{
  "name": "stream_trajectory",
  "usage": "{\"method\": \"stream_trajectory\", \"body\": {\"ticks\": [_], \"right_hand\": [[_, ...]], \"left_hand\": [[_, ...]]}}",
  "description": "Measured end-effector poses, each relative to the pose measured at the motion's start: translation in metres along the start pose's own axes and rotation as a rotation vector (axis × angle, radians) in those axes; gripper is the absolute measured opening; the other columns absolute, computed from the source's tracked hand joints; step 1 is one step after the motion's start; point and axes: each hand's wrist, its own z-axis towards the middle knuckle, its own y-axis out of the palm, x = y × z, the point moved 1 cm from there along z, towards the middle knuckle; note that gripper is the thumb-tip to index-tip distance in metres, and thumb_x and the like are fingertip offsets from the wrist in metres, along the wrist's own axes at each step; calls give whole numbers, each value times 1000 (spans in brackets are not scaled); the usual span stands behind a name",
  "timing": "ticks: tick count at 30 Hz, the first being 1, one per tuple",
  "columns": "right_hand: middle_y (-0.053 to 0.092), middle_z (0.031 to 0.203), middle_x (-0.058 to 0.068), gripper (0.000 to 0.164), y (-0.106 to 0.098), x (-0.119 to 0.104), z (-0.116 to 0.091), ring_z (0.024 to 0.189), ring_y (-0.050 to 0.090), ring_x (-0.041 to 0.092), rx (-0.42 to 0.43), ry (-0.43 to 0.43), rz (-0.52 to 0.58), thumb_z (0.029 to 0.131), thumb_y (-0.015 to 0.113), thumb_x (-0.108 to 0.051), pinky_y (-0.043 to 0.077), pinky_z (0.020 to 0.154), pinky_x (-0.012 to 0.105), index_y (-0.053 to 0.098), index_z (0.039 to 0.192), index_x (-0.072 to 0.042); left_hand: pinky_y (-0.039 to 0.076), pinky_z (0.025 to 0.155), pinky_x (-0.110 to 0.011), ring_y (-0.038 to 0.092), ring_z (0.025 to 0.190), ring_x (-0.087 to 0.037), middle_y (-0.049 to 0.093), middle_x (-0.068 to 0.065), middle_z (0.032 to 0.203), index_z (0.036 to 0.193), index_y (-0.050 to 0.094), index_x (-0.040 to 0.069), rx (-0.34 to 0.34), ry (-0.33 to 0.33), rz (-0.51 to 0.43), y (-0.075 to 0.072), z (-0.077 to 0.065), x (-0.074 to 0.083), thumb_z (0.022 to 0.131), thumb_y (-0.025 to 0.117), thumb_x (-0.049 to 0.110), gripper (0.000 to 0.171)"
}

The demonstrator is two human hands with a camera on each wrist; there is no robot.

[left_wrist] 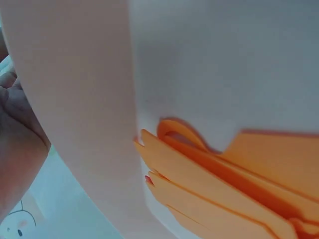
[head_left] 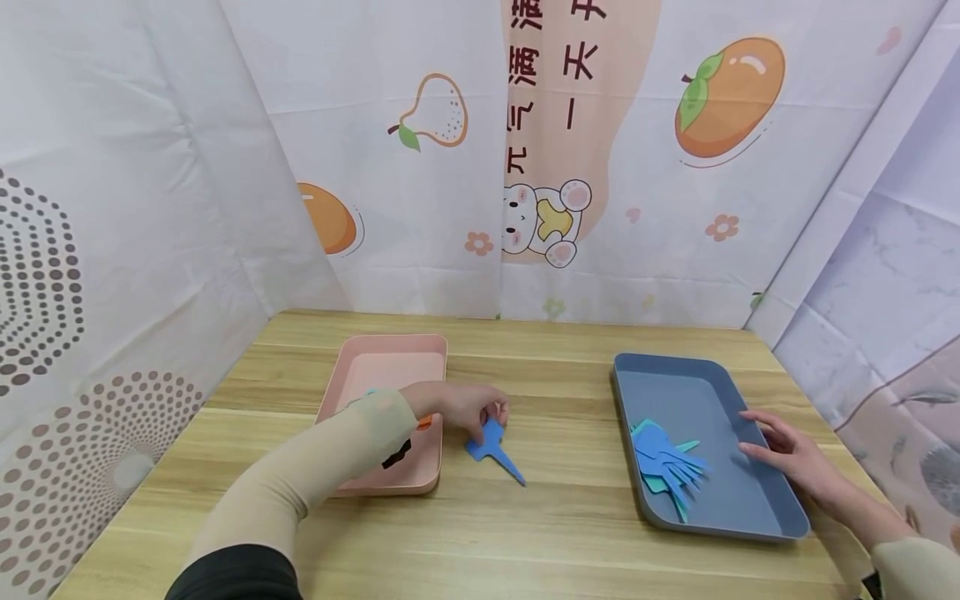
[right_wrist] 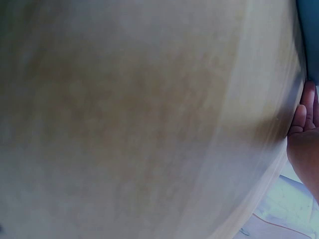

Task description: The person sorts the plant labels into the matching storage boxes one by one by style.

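My left hand (head_left: 474,408) reaches over the right rim of the pink tray (head_left: 352,360), its fingertips pinching the broad head of a blue T-shaped plant label (head_left: 492,443). The label's pointed stem slants toward me on the table. At the right, my right hand (head_left: 798,457) holds the right rim of the grey-blue tray (head_left: 738,500), with thumb and forefinger over the edge. Against the tray's outer wall, the right wrist view shows other fingers (right_wrist: 299,119). Several blue and green plant labels (head_left: 663,458) lie fanned at that tray's left side.
Orange plant labels (left_wrist: 214,184) lie in the pink tray, partly hidden by my left forearm in the head view. A dark piece (head_left: 396,454) shows below that forearm. The wooden table (head_left: 555,367) meets a printed curtain (head_left: 420,208) at the back.
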Motion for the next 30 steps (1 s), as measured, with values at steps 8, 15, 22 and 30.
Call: {"method": "stream_trajectory", "body": {"ticks": [8, 15, 22, 30], "right_hand": [[37, 139, -2, 50, 0, 1, -1, 123, 30, 63, 2, 13, -5, 98, 60, -18, 40, 74, 8, 42, 144, -18], [37, 141, 4, 51, -1, -1, 0, 123, 30, 63, -2, 13, -11, 98, 61, -18, 39, 74, 7, 41, 145, -17], [34, 144, 19, 52, -2, 0, 1, 124, 29, 63, -15, 20, -11, 98, 61, -19, 39, 74, 7, 40, 145, -16], [36, 143, 12, 51, -1, 2, 1, 123, 30, 63, -8, 8, -13, 98, 61, -18, 39, 74, 7, 40, 145, -15]], "left_hand": [[40, 60, -20, 43, 60, -9, 53, 0, 72, 100, 57, 3, 26, 118, -134, -9, 13, 6, 82, 67, -15, 27], [48, 71, -21, 54, 73, -8, 60, -1, 79, 104, 59, 0, 133, 188, -156, -21, 28, 22, 83, 71, -9, 26], [51, 74, -23, 58, 77, -10, 63, -5, 83, 105, 60, -2, 230, 216, -201, -31, 52, 44, 83, 72, -8, 26], [51, 74, -22, 61, 80, -12, 64, -3, 87, 105, 62, 4, 291, 224, -216, -29, 82, 69, 84, 73, -3, 24]]}}
